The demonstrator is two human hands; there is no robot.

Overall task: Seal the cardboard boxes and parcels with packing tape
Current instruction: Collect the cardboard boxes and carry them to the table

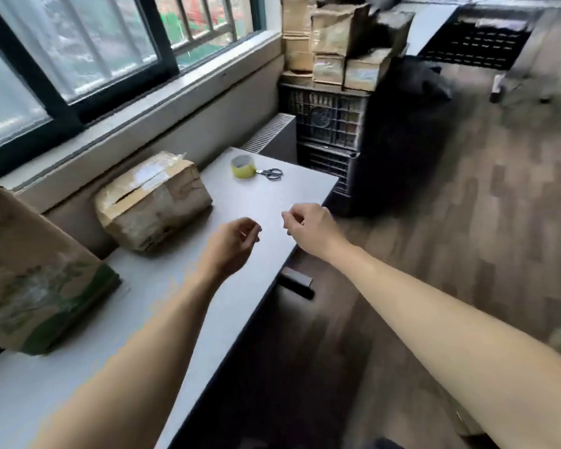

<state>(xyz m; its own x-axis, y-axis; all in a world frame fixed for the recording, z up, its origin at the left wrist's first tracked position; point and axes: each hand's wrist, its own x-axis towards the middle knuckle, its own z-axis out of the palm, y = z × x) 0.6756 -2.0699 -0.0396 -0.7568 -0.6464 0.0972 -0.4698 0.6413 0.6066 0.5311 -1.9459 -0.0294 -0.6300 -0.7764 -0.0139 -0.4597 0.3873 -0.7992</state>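
Observation:
A crumpled cardboard box [153,202] with clear tape on its top lies on the grey table [234,205] near the window wall. A second brown parcel [36,280] with green print stands at the left edge. A yellow tape roll [243,166] sits at the table's far end, with black-handled scissors [271,174] touching its right side. My left hand [232,244] hovers over the table with its fingers loosely curled and holds nothing. Over the table's right edge, my right hand [308,226] also has loosely curled fingers and is empty. Both hands are well short of the tape.
Black plastic crates [324,124] stand beyond the table's far end with several taped cardboard boxes [337,40] stacked on them. A radiator [269,134] is under the window sill. Wooden floor [467,222] lies to the right. A dark handle [297,281] sticks out below the table edge.

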